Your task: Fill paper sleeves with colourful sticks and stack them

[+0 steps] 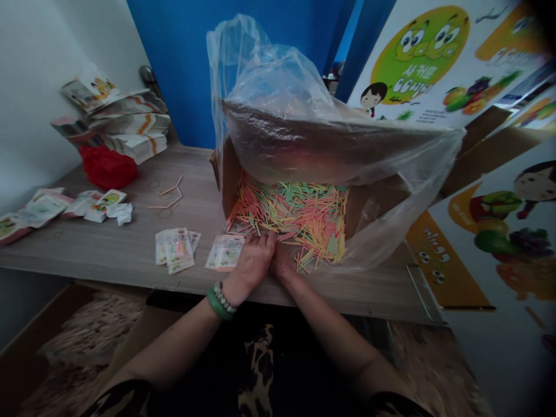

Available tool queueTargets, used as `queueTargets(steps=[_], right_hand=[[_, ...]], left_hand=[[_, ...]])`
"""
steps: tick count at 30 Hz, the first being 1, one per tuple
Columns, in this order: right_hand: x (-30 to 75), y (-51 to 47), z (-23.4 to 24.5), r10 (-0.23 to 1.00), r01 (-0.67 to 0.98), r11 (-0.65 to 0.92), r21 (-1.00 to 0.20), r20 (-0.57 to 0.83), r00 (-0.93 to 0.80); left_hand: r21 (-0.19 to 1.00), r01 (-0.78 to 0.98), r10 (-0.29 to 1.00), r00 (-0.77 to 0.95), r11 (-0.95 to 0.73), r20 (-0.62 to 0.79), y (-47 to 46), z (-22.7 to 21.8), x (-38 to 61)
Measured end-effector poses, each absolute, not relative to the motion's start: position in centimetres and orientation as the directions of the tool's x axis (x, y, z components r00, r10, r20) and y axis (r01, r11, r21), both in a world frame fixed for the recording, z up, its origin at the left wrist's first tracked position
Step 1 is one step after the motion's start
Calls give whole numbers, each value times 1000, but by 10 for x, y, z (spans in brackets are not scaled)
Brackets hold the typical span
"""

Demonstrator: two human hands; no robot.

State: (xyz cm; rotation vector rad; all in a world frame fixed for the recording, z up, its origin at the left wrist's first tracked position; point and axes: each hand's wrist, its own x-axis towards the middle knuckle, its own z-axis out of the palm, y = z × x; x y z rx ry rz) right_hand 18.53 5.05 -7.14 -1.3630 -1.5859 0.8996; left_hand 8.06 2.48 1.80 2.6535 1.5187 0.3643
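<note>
My two hands meet at the front of an open cardboard box (230, 185) full of thin pink, yellow and green sticks (295, 214). My left hand (256, 258), with beads and a green bangle at the wrist, has its fingers bent and close together; what they hold, if anything, is hidden. Against it, my right hand (283, 265) is turned inward, its fingers mostly covered by the left. Small printed packets (223, 253) lie right beside my left hand. Farther left is another little group of printed packets (178, 249).
Clear plastic sheeting (278, 69) drapes over the box. At the left stand stacked printed cartons (139, 130), a red bag (106, 168) and more packets (43, 208). Joined sticks (171, 197) and rubber bands (165, 213) lie on the table (130, 249). Large printed boxes (490, 231) line the right.
</note>
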Motion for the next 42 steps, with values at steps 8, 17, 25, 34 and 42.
queueTargets(steps=[8,17,25,34,42], right_hand=[[199,44,-60,989,264,122,-957,140,52],[197,43,-51,992,299,118,-947,124,3],[198,37,-51,991,326,134,-936,117,-71],[199,40,-55,963,227,248,-942,265,47],[206,49,-53,972,215,194,-957,218,92]], left_hand=[[419,887,953,68,-193,294,20,21,29],[244,939,968,-251,243,3,25,-11,-15],[475,822,942,-334,315,-47,33,-21,-29],[359,883,948,-317,302,-16,33,-21,-21],[783,614,908,-376,96,184,31,-29,-26]])
